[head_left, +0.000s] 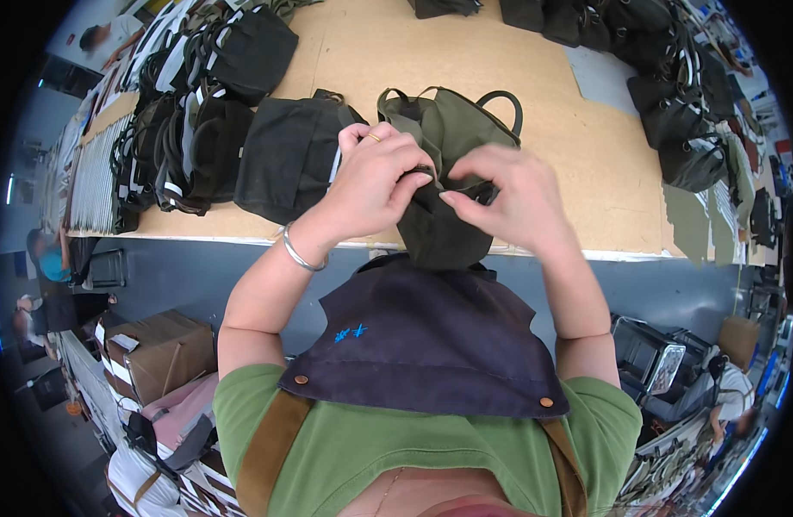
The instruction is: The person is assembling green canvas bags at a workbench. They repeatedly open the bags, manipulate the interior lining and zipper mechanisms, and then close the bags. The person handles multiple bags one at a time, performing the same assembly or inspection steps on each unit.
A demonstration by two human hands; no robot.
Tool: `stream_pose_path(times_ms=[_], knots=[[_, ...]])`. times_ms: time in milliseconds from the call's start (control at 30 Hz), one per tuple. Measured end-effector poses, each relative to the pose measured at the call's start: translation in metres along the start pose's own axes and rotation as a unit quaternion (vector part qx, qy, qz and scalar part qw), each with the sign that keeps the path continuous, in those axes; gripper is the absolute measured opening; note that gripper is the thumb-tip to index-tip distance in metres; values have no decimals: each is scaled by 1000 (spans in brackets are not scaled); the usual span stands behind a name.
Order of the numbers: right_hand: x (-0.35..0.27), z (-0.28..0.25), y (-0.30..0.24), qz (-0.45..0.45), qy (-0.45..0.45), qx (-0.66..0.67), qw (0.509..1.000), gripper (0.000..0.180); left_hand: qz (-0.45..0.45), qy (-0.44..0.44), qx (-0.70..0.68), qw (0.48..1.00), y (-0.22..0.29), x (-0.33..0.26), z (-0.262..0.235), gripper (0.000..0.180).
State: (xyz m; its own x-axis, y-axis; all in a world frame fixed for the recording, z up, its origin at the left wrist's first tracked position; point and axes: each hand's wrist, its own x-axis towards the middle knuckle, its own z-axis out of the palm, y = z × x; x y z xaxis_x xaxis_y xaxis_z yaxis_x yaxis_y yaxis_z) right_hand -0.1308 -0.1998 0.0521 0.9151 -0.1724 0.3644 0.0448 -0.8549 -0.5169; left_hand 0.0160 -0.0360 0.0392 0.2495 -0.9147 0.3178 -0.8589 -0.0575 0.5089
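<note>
An olive-green fabric bag (pixel 461 121) with loop handles lies at the table's near edge, its lower part hanging over toward my apron. My left hand (pixel 375 181), with a ring and a bracelet at the wrist, pinches the bag's edge between thumb and fingers. Close beside it, my right hand (pixel 517 194) is bent round the same edge, thumb toward the left thumb; its upper part is slightly blurred. The fingers hide the exact spot they hold. To the left, touching or nearly touching the olive bag, rests a black fabric bag (pixel 284 155).
Several dark bags (pixel 254 56) are piled on the table's (pixel 577 189) left side. More bags (pixel 663 112) line its right side. A brown carton (pixel 159 353) stands low at left, a metal-framed stool or cart (pixel 663 366) at right. Other people appear near the picture's rim.
</note>
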Motion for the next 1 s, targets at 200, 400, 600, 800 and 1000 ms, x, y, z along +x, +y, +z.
stream_pose_path(times_ms=[200, 400, 600, 800, 1000], knots=[[20, -9, 27, 30, -258, 66, 963, 35, 9, -65, 27, 997, -11, -3, -29, 9], [33, -3, 17, 15, -277, 58, 959, 28, -24, 7, 129, 991, 35, -16, -13, 21], [34, -12, 23, 78, -293, 155, 940, 17, -51, -56, 148, 986, 17, -14, 1, 18], [42, -12, 25, 163, -356, 152, 907, 12, -30, -93, 152, 983, 14, -1, 1, 15], [38, -1, 28, 56, -302, 91, 947, 12, -15, -148, 79, 986, 5, 12, -5, 16]])
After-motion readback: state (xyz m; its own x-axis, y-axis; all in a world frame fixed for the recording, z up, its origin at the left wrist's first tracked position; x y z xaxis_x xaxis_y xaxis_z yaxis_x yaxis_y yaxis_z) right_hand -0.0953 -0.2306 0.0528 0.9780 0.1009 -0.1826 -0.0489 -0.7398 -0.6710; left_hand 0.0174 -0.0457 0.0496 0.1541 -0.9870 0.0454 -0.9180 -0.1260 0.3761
